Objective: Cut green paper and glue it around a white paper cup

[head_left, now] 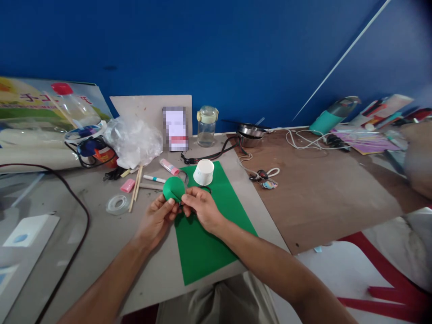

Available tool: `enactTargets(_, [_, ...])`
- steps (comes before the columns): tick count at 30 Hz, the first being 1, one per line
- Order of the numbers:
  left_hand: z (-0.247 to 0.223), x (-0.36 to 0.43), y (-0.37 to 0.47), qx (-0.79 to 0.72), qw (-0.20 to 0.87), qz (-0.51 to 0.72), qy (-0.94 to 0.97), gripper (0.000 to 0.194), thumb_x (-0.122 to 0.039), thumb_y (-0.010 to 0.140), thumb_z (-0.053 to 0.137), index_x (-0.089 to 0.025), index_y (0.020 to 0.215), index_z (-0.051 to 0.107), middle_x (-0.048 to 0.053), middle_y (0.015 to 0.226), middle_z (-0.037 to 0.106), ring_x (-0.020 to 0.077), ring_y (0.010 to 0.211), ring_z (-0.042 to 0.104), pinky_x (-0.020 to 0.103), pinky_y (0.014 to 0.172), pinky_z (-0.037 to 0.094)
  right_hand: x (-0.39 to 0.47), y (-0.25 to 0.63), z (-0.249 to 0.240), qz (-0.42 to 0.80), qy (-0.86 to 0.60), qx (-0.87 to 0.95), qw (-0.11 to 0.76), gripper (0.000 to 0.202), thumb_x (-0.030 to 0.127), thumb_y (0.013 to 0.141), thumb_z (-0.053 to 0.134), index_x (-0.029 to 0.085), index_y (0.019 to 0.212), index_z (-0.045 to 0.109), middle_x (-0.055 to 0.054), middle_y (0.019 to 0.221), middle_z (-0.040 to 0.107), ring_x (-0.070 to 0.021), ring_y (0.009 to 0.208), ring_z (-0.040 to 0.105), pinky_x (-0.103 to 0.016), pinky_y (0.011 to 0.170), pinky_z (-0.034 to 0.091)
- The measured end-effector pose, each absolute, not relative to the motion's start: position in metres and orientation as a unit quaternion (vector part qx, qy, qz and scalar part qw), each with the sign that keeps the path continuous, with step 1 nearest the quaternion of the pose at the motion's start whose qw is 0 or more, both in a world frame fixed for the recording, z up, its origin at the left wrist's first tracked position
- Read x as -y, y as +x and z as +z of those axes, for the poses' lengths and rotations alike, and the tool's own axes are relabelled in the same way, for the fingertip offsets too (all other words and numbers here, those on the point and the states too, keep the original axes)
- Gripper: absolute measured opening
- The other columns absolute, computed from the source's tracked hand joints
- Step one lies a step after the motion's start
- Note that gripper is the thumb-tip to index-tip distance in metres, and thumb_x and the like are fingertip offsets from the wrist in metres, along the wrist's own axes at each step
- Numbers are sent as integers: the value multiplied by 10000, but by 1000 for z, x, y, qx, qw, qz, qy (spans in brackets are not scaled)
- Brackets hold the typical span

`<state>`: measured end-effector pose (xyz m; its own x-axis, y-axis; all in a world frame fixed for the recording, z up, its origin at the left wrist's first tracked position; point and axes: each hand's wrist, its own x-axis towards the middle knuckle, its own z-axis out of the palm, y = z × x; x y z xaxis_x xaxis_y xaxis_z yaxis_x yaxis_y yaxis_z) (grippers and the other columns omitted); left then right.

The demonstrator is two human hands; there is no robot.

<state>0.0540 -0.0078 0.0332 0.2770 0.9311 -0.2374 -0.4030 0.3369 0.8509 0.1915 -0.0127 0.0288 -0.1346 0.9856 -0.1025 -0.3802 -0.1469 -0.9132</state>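
Note:
A round green paper piece [173,187] is held up between both hands, with a fold or slit line running toward its lower right. My left hand [159,217] pinches its lower edge between thumb and fingers. At its right edge, my right hand [202,208] grips it with thumb and forefinger. Beneath the hands lies a large green sheet [209,247] on the grey table. A white paper cup [204,172] rests upside down on the sheet's far end. Behind my right hand, a dark loop [206,189] is partly hidden.
Left of the hands lie a tape roll [117,204], wooden sticks [135,189], a pink eraser [128,185] and a marker [154,179]. Behind stand a phone [177,129], a glass jar [206,127] and a plastic bag [135,141]. Keys [262,175] lie to the right.

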Motion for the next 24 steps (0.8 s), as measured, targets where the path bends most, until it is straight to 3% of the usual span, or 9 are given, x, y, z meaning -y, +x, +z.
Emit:
enactTargets(6, [33, 9, 52, -372, 737, 444, 348, 212, -290, 702, 766, -147, 711, 610, -21, 581, 523, 67, 524, 435, 163, 489, 367, 11, 193, 28, 664, -372, 358, 542, 301, 437, 691, 678, 173, 678, 535, 66, 449, 504, -65, 411, 426, -216, 476, 330])
enactTargets(11, [33, 9, 54, -367, 743, 444, 342, 199, -285, 710, 760, -146, 735, 620, -24, 598, 515, 70, 547, 460, 163, 496, 375, 13, 191, 29, 666, -372, 366, 532, 272, 357, 654, 714, 180, 684, 510, 65, 480, 542, -65, 436, 446, -221, 514, 391])
enactTargets(15, [31, 9, 54, -358, 744, 448, 343, 197, -283, 714, 757, -145, 729, 616, -26, 591, 512, 75, 549, 476, 174, 497, 375, 14, 188, 28, 646, -393, 392, 524, 224, 302, 659, 696, 178, 689, 512, 27, 581, 628, -67, 453, 473, -207, 470, 369])
enactTargets(24, [23, 7, 51, -351, 753, 440, 342, 193, -283, 750, 724, -144, 713, 596, -26, 595, 513, 71, 526, 444, 195, 505, 377, 15, 187, 26, 605, -442, 417, 514, 136, 252, 711, 610, 182, 655, 508, 66, 465, 509, -66, 408, 429, -209, 448, 378])
